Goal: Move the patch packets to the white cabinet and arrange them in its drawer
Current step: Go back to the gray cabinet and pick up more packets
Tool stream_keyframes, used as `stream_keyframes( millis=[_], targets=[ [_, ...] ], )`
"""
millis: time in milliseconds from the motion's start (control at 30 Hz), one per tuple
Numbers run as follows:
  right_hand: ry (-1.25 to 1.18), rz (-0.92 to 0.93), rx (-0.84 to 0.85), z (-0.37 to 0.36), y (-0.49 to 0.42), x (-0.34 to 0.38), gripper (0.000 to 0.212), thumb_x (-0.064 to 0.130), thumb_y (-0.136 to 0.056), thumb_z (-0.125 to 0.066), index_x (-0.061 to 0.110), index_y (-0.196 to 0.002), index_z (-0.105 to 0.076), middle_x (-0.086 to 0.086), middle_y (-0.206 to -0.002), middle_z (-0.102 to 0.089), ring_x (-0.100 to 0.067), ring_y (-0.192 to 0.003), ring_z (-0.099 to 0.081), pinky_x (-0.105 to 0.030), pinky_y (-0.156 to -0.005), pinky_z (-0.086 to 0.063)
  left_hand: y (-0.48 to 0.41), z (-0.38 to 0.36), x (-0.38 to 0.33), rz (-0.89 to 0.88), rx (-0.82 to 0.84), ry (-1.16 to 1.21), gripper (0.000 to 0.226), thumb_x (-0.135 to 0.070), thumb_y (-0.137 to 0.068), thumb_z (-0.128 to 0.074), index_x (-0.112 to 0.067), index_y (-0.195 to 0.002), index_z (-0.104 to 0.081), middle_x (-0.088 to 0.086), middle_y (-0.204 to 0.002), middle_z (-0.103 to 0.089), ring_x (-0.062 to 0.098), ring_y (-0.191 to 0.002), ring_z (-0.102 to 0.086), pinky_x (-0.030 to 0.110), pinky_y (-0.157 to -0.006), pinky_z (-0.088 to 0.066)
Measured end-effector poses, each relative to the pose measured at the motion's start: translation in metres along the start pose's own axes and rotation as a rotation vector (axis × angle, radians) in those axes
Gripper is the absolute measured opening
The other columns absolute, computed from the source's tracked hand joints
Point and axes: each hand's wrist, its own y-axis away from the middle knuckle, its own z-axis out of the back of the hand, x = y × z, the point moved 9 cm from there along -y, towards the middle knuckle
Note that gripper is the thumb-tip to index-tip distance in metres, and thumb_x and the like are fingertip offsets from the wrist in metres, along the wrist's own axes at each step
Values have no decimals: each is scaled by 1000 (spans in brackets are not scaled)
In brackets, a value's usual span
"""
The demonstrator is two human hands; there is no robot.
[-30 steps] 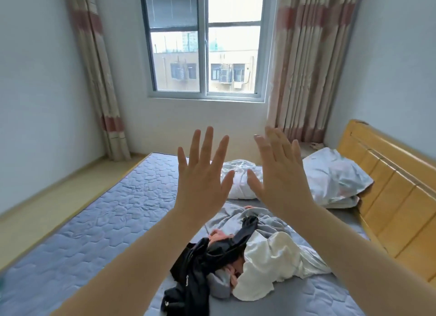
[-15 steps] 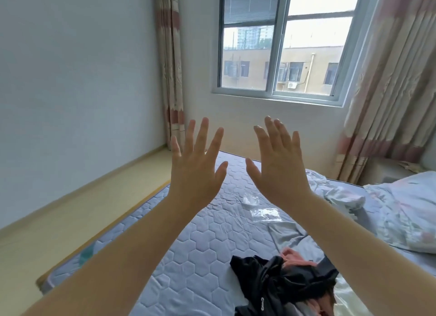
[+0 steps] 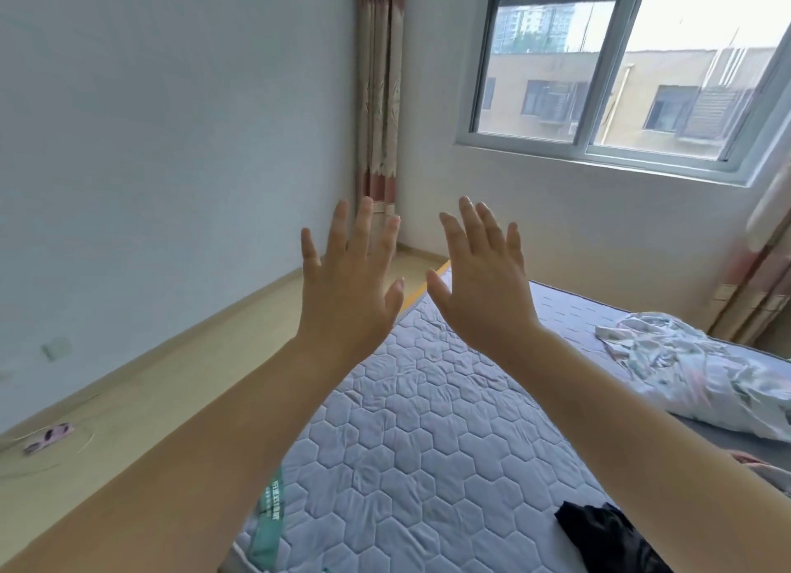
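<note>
Your left hand and right hand are bare, with skin showing from the fingertips to the wrists. Your nails look short and plain, trimmed close to the fingertips, though they are too small to tell more. Your left forearm and right forearm are bare too, smooth and uncovered all the way to where the view cuts them off. The wide lens makes both look thick near you and slim at the wrists.
</note>
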Motion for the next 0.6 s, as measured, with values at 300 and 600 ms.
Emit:
stream_keyframes(
  millis=[300, 600],
  targets=[
    [-10, -1, 31, -142, -120, 84, 66, 40, -90, -49, 8, -146, -32, -15, -156, -22, -33, -144, -18, -54, -115, -12, -62, -117, 152, 13, 82, 6, 64, -43, -94, -38, -23, -152, -19, 10, -160, -10, 32, -147, -5, 63, -110, -12],
    [-6, -63, 95, -261, -257, 137, 65, 38, -92, -49, 9, -147, -29, -13, -156, -20, -30, -145, -15, -53, -116, -11, -164, -211, 288, -13, 120, 31, 66, -44, -96, -32, -23, -154, -6, 9, -161, 2, 30, -147, 6, 60, -113, -5]
  ],
)
